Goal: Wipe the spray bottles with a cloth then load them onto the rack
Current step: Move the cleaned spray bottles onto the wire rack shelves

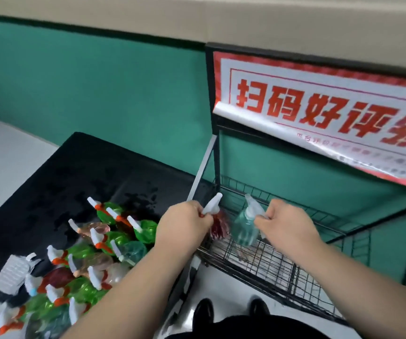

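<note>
My left hand (183, 225) grips the white trigger head of a dark red spray bottle (217, 226) at the left end of the black wire rack (270, 263). My right hand (283, 222) holds the trigger of a pale teal spray bottle (244, 227) just to the right of it, over the rack's shelf. Both bottles hang upright, close together. Several more spray bottles (91, 260), green, red, pink and clear, lie heaped on the black table (87, 172) to the left. A grey cloth (11, 272) lies at the table's left edge.
A red-and-white banner (331, 113) hangs across the top of the rack's frame. A green wall stands behind. A pale strip (200, 172) leans between table and rack. My dark shoes (231, 311) show on the light floor below.
</note>
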